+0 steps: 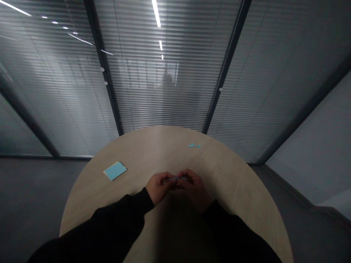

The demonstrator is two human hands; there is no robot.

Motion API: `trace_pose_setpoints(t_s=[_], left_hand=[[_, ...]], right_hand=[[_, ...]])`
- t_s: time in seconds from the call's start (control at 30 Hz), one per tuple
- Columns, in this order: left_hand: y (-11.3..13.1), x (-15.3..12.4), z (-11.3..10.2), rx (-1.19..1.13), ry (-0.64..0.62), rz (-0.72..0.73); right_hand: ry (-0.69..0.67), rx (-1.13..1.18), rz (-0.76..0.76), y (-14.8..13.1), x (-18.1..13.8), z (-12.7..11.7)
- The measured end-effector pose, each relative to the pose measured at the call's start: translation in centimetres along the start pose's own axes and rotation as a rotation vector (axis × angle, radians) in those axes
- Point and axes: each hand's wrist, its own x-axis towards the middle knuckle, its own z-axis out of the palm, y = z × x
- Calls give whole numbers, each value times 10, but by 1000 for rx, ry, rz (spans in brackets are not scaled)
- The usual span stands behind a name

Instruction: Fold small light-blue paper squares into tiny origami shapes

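My left hand (pixel 158 187) and my right hand (pixel 193 187) meet over the middle of a round light-wood table (pixel 241 190). Both are closed in a pinch on a small, thin blue piece of paper (pixel 175 178) held edge-on between the fingertips. Black sleeves cover both forearms. A stack of square paper sheets (pixel 115 170), light blue on top with a yellow edge showing, lies on the table to the left of my left hand. A small folded blue paper figure (pixel 194 145) sits near the table's far edge, beyond my right hand.
Glass partition walls with horizontal blinds and dark frames (pixel 227 69) stand close behind the table. Grey floor (pixel 33 197) surrounds the table on both sides. A pale wall (pixel 323 146) runs along the right.
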Motion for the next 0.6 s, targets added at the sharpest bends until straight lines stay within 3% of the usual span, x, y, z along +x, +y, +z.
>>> trace_pose_setpoints(t_s=[0.23, 0.43, 0.6], left_hand=[[-5, 5, 0, -218, -40, -79], [-3, 5, 0, -223, -6, -93], [-1, 4, 0, -171, 42, -60]], right_hand=[[30, -182, -65, 0, 0, -2], [35, -303, -105, -1, 0, -4], [53, -244, -61, 1, 1, -7]])
